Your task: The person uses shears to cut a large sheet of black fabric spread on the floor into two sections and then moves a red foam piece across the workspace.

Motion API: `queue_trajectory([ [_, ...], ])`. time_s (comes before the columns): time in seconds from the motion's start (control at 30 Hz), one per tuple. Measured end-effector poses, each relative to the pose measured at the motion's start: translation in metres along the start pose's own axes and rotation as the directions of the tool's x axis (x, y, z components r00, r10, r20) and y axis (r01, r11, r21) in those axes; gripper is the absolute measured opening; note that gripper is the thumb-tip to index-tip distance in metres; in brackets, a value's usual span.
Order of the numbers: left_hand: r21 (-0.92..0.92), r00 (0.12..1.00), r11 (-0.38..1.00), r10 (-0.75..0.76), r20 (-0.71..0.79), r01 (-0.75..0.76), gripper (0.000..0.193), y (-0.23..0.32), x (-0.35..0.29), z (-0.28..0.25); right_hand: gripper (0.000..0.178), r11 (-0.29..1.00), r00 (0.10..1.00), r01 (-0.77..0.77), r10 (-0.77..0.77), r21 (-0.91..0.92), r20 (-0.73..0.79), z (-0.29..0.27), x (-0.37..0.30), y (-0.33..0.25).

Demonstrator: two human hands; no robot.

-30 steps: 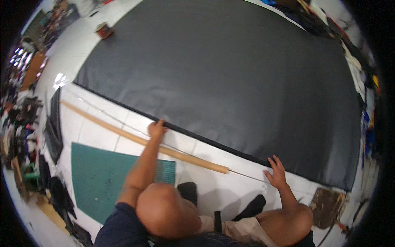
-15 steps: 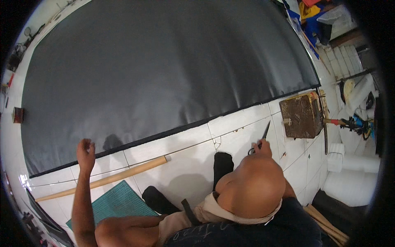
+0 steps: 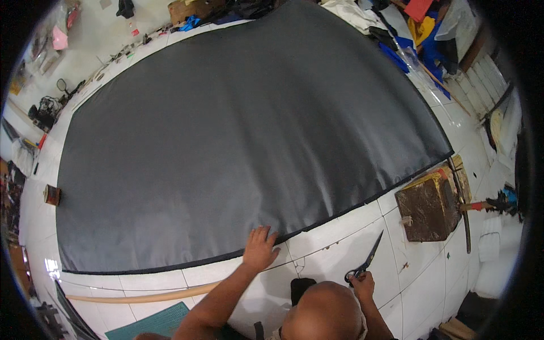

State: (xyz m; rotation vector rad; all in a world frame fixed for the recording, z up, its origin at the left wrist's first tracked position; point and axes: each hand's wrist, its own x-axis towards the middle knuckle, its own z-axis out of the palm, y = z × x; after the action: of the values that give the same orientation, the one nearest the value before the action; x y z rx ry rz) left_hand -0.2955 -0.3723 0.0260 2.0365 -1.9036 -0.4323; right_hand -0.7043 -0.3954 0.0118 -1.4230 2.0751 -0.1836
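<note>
A large black leather-like sheet (image 3: 187,147) is spread across the tiled floor in front of me. On its near edge lies my left hand (image 3: 260,248), palm down with the fingers stretched out. My right hand (image 3: 361,283), right of my knee, grips a pair of black scissors (image 3: 371,255) by the handles. Their blades point away from me over the white tiles, apart from the sheet, and look closed.
Under my left forearm runs a long wooden strip (image 3: 153,297), beside a green cutting mat (image 3: 156,323). A brown box-like block (image 3: 428,209) stands by the sheet's near right corner. A small block (image 3: 52,195) sits at its left edge; bags and fabric (image 3: 419,34) are piled far right.
My left hand has moved right and come down onto the sheet's near edge. The view has shifted, showing more of the far side. The scissors remain in my right hand.
</note>
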Motion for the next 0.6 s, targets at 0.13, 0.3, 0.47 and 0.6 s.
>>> queue_trajectory([
  [0.13, 0.07, 0.987, 0.991, -0.104, -0.124, 0.113, 0.04, 0.008, 0.0, 0.033, 0.029, 0.995, 0.979, -0.058, 0.04, 0.084, 0.198, -0.015, 0.003, -0.031],
  [0.3, 0.009, 0.981, 0.997, -0.069, -0.18, 0.072, 0.019, 0.016, 0.005, 0.028, 0.036, 0.778, 0.853, -0.077, -0.272, 0.623, 0.446, 0.004, -0.01, -0.039],
  [0.47, -0.058, 0.986, 0.993, -0.11, -0.124, 0.103, 0.019, 0.008, -0.003, 0.035, 0.027, 0.976, 0.74, 0.03, -0.165, 0.214, 0.652, 0.014, -0.044, -0.133],
  [0.6, -0.13, 0.98, 0.981, -0.161, -0.118, 0.146, 0.018, 0.015, 0.006, 0.031, 0.027, 0.965, 0.504, 0.064, -0.252, 0.256, 0.826, 0.033, -0.043, -0.1],
])
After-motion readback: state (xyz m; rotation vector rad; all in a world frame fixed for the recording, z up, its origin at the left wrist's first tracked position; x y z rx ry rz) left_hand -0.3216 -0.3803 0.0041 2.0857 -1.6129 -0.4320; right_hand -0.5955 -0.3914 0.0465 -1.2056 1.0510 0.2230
